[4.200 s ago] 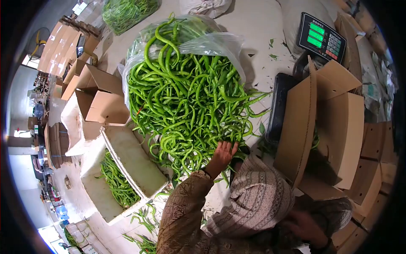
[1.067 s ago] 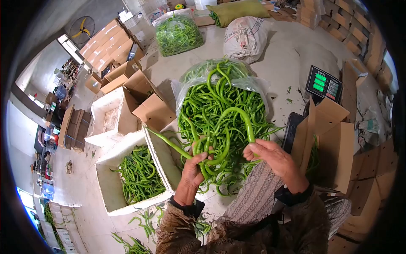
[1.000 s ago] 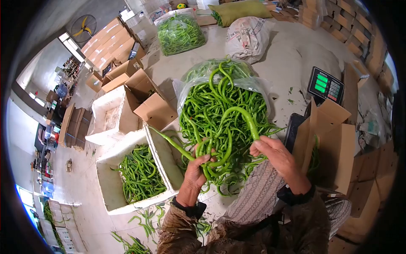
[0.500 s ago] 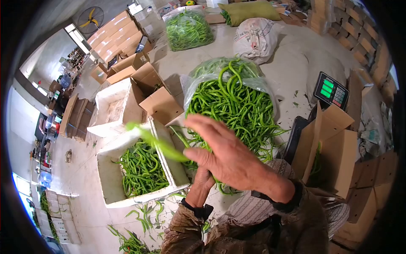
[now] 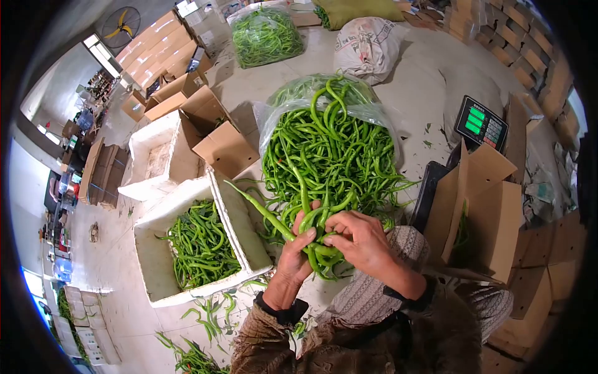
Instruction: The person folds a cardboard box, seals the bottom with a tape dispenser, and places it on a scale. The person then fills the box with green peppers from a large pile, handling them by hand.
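Just beyond the grip, from where I stood, a great heap of green peppers [image 5: 339,149] spilled from a clear plastic bag [image 5: 374,111]. Left of the grip sat a white foam box [image 5: 151,258], partly filled with more peppers; well to the right stood a cardboard carton [image 5: 501,234] with its flaps up. Farther off, beyond the carton, a scale display [image 5: 481,124] glowed green. The left hand [image 5: 294,257] was wrapped round a bunch of peppers [image 5: 317,249], close above the person's lap. The right hand [image 5: 364,244] bent its fingertips against that bunch; I couldn't tell whether they pinched one. Under the left thumb, a long pepper [image 5: 265,213] poked out toward the foam box.
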The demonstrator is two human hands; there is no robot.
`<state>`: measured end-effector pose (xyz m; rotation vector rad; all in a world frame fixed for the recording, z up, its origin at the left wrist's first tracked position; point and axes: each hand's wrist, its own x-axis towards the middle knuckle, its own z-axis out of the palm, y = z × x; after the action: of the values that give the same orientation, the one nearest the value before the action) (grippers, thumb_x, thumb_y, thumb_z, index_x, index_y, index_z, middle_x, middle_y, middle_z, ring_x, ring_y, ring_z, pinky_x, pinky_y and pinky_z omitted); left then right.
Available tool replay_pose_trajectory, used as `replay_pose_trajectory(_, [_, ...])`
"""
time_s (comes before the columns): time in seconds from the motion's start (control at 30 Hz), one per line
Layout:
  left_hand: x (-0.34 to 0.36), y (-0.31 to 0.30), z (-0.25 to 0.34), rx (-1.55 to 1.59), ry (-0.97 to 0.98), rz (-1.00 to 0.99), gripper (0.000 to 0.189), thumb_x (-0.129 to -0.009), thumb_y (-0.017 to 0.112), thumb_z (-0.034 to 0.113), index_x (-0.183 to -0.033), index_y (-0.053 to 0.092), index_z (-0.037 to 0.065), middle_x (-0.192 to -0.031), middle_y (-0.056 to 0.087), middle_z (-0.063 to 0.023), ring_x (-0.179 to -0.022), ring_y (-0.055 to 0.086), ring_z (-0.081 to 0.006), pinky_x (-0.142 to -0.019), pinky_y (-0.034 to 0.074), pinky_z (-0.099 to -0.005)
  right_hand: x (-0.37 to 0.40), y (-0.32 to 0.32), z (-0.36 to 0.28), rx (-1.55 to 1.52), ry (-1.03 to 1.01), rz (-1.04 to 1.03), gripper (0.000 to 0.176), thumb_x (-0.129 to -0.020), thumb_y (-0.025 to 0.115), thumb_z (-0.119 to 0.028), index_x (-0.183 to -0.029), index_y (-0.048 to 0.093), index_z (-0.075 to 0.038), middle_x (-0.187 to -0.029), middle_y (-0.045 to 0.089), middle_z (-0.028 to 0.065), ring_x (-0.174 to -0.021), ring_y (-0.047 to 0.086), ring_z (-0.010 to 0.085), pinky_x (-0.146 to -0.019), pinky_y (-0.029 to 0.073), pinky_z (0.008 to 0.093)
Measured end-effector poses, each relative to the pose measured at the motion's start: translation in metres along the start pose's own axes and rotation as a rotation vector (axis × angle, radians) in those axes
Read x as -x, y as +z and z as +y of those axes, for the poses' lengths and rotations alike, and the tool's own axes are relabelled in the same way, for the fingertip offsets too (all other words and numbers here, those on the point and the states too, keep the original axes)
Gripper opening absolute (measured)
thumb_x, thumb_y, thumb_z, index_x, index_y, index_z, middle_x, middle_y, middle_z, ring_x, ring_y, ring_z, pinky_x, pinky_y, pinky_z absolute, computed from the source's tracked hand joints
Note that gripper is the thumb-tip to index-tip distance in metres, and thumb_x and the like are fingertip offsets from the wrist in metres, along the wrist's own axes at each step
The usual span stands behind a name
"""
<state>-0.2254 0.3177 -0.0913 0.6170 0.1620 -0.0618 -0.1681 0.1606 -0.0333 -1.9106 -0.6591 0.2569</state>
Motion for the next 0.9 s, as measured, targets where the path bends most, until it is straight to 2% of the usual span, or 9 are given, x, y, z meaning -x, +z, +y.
replay_pose_trajectory(0.17, [-0.001, -0.006, 0.001, 0.201, -0.008, 0.077, 0.065, -0.078, 0.059, -0.004, -0.138, 0.038, 0.006, -0.111, 0.053, -0.0088, -0.096, 0.054, -0.019, -0.075, 0.05, -0.0311, 0.001, -0.009, -0.019, -0.101, 0.034, 0.268, 0.015, -0.081, 0.07, -0.009, -0.091, 0.063, -0.001, -0.081, 0.063, 0.0091, -0.072, 0.064, 0.0186, -0.062, 0.051, 0.0321])
replay_pose_trajectory(0.3, [0.005, -0.008, -0.001, 0.166, -0.007, 0.004, 0.066, -0.077, 0.059, -0.004, -0.138, 0.038, 0.007, -0.112, 0.053, -0.0078, -0.096, 0.054, -0.0181, -0.079, 0.05, -0.0321, 0.011, -0.017, -0.023, 0.057, 0.076, 0.156, 0.014, -0.081, 0.07, -0.01, -0.088, 0.064, 0.0, -0.081, 0.065, 0.0092, -0.071, 0.065, 0.0169, -0.062, 0.051, 0.03])
replay_pose_trajectory(0.4, [0.005, 0.011, -0.007, 0.044, 0.022, 0.122, 0.067, -0.077, 0.06, -0.004, -0.139, 0.038, 0.007, -0.112, 0.053, -0.0073, -0.096, 0.055, -0.0176, -0.085, 0.049, -0.0329, 0.009, -0.001, -0.007, -0.048, 0.065, 0.032, 0.013, -0.081, 0.07, -0.009, -0.087, 0.065, 0.001, -0.079, 0.066, 0.0102, -0.069, 0.065, 0.0166, -0.062, 0.051, 0.0295])
replay_pose_trajectory(0.6, [0.001, -0.012, -0.008, 0.03, 0.053, 0.153, 0.064, -0.076, 0.059, -0.004, -0.136, 0.037, 0.006, -0.104, 0.051, -0.0068, -0.09, 0.054, -0.0175, -0.08, 0.049, -0.0321, -0.001, -0.026, -0.01, -0.283, 0.195, 0.438, 0.007, -0.086, 0.063, -0.006, -0.084, 0.059, 0.0, -0.068, 0.061, 0.0055, -0.06, 0.053, 0.0068, -0.055, 0.046, 0.0251])
replay_pose_trajectory(0.67, [0.0, -0.02, -0.008, 0.05, 0.032, 0.183, 0.064, -0.076, 0.059, -0.004, -0.136, 0.037, 0.006, -0.102, 0.05, -0.0066, -0.087, 0.053, -0.0178, -0.075, 0.048, -0.0309, 0.011, -0.037, -0.029, -0.511, 0.121, 0.271, 0.008, -0.086, 0.063, -0.008, -0.09, 0.06, -0.001, -0.075, 0.061, 0.0057, -0.066, 0.055, 0.0076, -0.061, 0.046, 0.0238])
replay_pose_trajectory(0.73, [-0.004, -0.017, -0.012, 0.001, 0.066, 0.239, 0.063, -0.078, 0.06, -0.003, -0.136, 0.038, 0.006, -0.103, 0.051, -0.0075, -0.082, 0.052, -0.0179, -0.072, 0.047, -0.0294, 0.026, -0.032, -0.065, -0.27, -0.024, -0.312, 0.028, -0.087, 0.066, -0.021, -0.108, 0.058, -0.003, -0.09, 0.064, 0.0052, -0.082, 0.06, 0.0132, -0.076, 0.049, 0.0296])
replay_pose_trajectory(0.8, [-0.006, -0.017, -0.012, -0.022, 0.07, 0.232, 0.062, -0.079, 0.061, -0.003, -0.135, 0.038, 0.006, -0.103, 0.051, -0.008, -0.081, 0.052, -0.0178, -0.072, 0.047, -0.0291, 0.046, -0.006, -0.061, -0.163, -0.281, -0.637, 0.034, -0.086, 0.068, -0.025, -0.11, 0.059, -0.003, -0.097, 0.064, 0.0083, -0.092, 0.062, 0.0212, -0.082, 0.048, 0.0374])
replay_pose_trajectory(0.83, [-0.005, -0.015, -0.011, -0.031, 0.082, 0.189, 0.06, -0.08, 0.061, -0.002, -0.135, 0.038, 0.005, -0.104, 0.051, -0.0084, -0.083, 0.053, -0.0176, -0.073, 0.047, -0.0297, 0.05, 0.0, -0.052, -0.04, -0.202, -0.66, 0.044, -0.083, 0.071, -0.029, -0.115, 0.056, -0.002, -0.11, 0.06, 0.0158, -0.106, 0.058, 0.0305, -0.09, 0.046, 0.0422])
replay_pose_trajectory(0.9, [-0.002, -0.006, -0.003, -0.088, 0.065, 0.149, 0.059, -0.081, 0.061, -0.001, -0.135, 0.039, 0.005, -0.103, 0.052, -0.0076, -0.084, 0.052, -0.0171, -0.073, 0.047, -0.0295, 0.048, 0.006, -0.03, 0.111, -0.116, -0.25, 0.051, -0.082, 0.071, -0.026, -0.121, 0.051, 0.0, -0.117, 0.056, 0.0203, -0.11, 0.053, 0.0354, -0.094, 0.043, 0.0433])
